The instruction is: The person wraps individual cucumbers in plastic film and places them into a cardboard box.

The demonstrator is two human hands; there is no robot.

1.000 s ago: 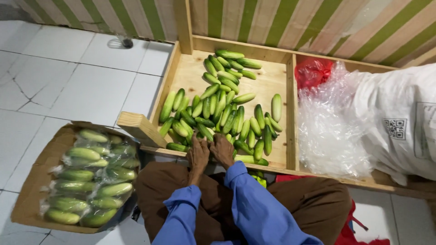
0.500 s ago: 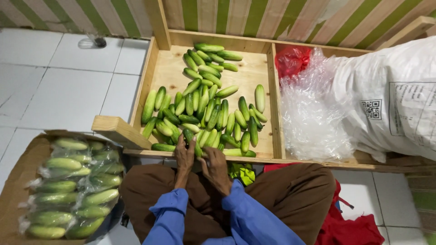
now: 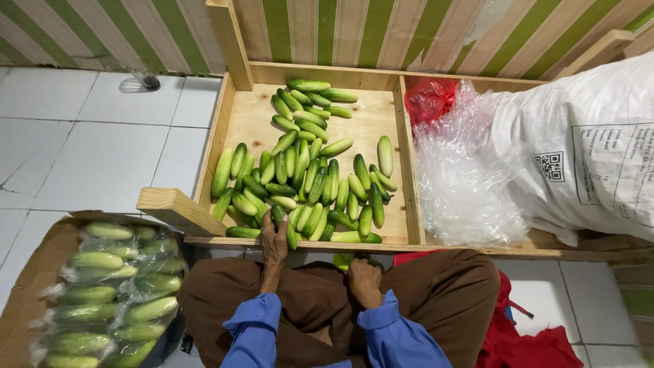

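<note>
Left hand (image 3: 274,240) grips a dark green cucumber (image 3: 278,215) at the shallow wooden tray's (image 3: 407,170) front edge; right hand (image 3: 364,279) rests loosely closed, its hold unclear

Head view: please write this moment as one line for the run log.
left hand: on cucumbers at wooden tray front edge | right hand: in lap, by a cucumber | bagged cucumbers in cardboard box at left

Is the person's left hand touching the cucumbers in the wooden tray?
Touching. The head view shows the left hand reaching over the wooden tray rim, fingers resting on a cucumber at the pile's near edge.
</note>
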